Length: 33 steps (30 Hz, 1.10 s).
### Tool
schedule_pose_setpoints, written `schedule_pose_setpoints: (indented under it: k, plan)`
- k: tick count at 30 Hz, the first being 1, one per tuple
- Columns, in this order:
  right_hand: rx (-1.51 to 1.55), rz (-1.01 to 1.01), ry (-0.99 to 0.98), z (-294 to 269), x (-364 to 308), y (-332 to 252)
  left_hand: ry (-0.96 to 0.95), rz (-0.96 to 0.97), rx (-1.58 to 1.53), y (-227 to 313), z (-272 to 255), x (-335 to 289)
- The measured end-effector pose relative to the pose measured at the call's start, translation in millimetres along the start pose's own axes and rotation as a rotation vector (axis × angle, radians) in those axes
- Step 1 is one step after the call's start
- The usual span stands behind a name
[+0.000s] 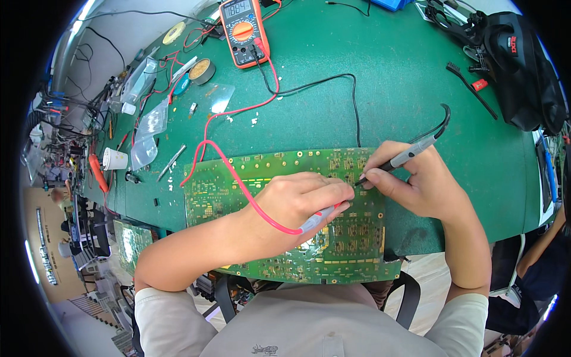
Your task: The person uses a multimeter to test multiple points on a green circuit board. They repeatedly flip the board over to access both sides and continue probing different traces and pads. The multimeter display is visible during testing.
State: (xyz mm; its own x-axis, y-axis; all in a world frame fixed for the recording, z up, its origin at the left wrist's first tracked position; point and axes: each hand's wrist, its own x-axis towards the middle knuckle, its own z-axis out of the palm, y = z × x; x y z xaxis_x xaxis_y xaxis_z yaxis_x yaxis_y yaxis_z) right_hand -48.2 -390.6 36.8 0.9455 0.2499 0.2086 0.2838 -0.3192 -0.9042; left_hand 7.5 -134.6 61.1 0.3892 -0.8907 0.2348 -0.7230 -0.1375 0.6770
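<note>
A large green circuit board (pixel 285 262) lies in front of me, its near edge reaching past the table edge. My left hand (pixel 303 196) is closed around a red and grey multimeter probe (pixel 313 221), palm down over the board's middle; its tip is hidden under my fingers. My right hand (pixel 416 178) pinches a black and grey multimeter probe (pixel 407 154), slanted with its tip down at the board close to my left fingertips. Whether either tip touches the board I cannot tell. Red and black leads run to an orange multimeter (pixel 244 33) at the far side, its display lit.
The green table (pixel 416 71) carries a round tin (pixel 202 71), a white cup (pixel 115 159), tweezers (pixel 171 163) and clear plastic bags (pixel 151 122) at left. A black brush (pixel 471 89) and a black bag (pixel 517 71) sit at far right. Another person's arm (pixel 541 241) shows at the right edge.
</note>
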Motion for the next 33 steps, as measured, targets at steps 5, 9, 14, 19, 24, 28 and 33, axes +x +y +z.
schedule_pose_setpoints:
  k: [5, 9, 14, 19, 24, 28, 33]
  plan:
    - [-0.023, 0.004, -0.053, -4, 2, 0, -0.004, 0.007, 0.021, 0, 1, -1]
    - [0.000, -0.037, -0.032, -3, 4, 0, 0.021, 0.014, 0.024, 1, 3, -2]
    - [-0.028, -0.084, 0.014, 2, -4, 3, 0.054, 0.024, 0.061, 2, 7, -5]
    - [-0.019, -0.035, -0.034, -1, -12, 6, 0.079, 0.101, 0.223, 2, 13, -6]
    - [-0.021, -0.093, 0.016, -2, -10, 6, 0.085, 0.159, 0.280, -2, 16, -9]
    - [0.046, -0.046, 0.159, -7, -13, 7, 0.082, 0.221, 0.330, -8, 16, -13]
    - [0.071, 0.003, 0.099, -6, -13, 12, 0.100, 0.303, 0.323, -14, 18, -13]
